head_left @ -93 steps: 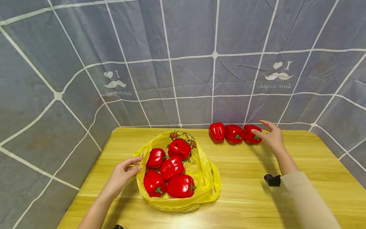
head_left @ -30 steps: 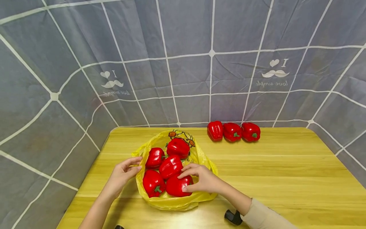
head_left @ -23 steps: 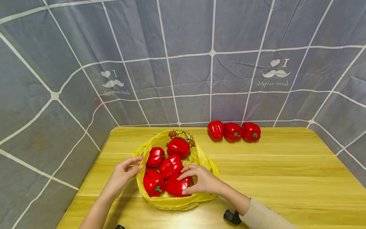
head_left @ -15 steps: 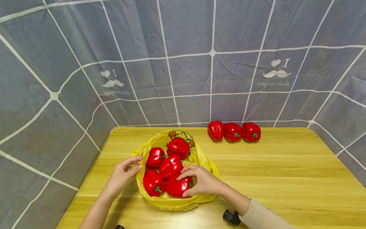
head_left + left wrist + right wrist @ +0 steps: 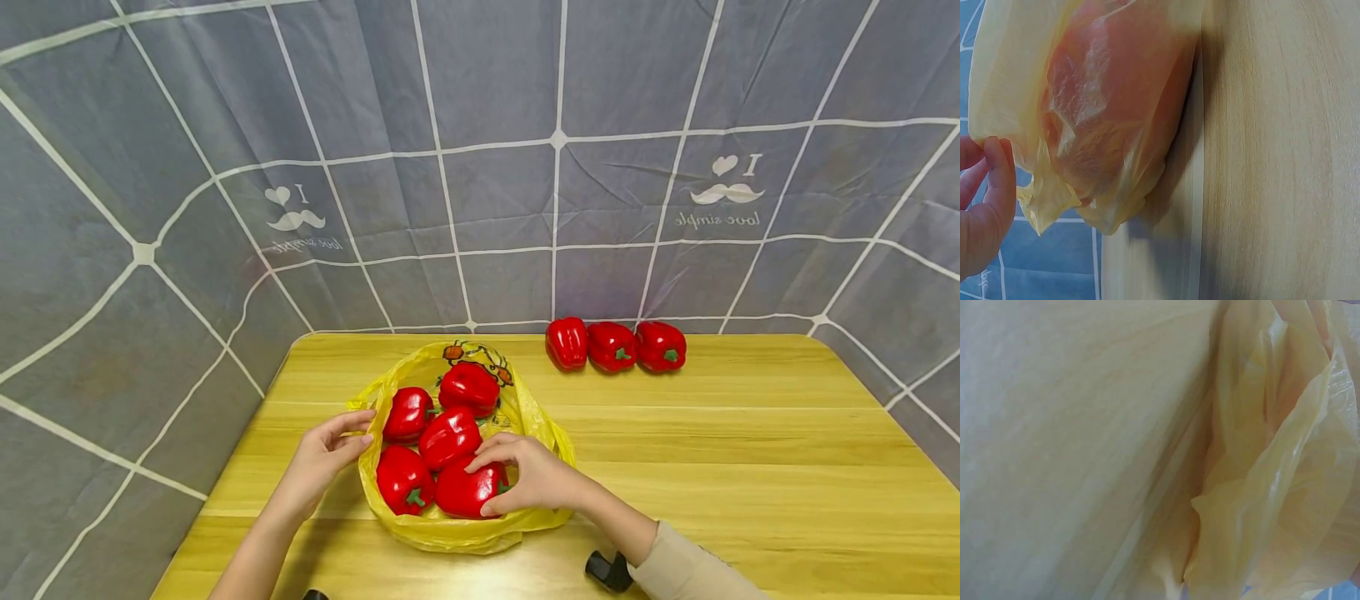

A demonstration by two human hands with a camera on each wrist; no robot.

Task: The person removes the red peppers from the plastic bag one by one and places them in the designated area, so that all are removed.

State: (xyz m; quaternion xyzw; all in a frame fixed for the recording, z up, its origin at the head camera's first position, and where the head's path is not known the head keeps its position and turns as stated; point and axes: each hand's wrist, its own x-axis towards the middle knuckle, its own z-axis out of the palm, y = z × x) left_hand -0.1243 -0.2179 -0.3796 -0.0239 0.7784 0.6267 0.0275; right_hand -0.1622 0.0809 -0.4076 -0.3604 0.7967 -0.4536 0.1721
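A yellow plastic bag (image 5: pixel 442 537) lies open on the table with several red bell peppers inside. With thumb and fingertips my left hand (image 5: pixel 318 467) pinches the bag's left rim; the left wrist view shows the fingers (image 5: pixel 999 181) at the thin plastic (image 5: pixel 1007 106). Inside the bag, my right hand (image 5: pixel 532 479) grips the front-right bell pepper (image 5: pixel 461 490), thumb in front and fingers behind. Beside it sit a front-left pepper (image 5: pixel 403 482), a middle one (image 5: pixel 450 437) and two farther back. The right wrist view shows mostly bag folds (image 5: pixel 1266 500).
Three more red bell peppers (image 5: pixel 611 347) lie in a row at the table's back edge, right of the bag. Grey curtain (image 5: pixel 495 208) with white lines surrounds the wooden table (image 5: pixel 712 467). A black wrist device (image 5: pixel 609 572) sits below the right forearm.
My right hand has come from the back row's right end to the pepper inside the bag. Within the last second both hands have barely moved. The left hand stays at the rim.
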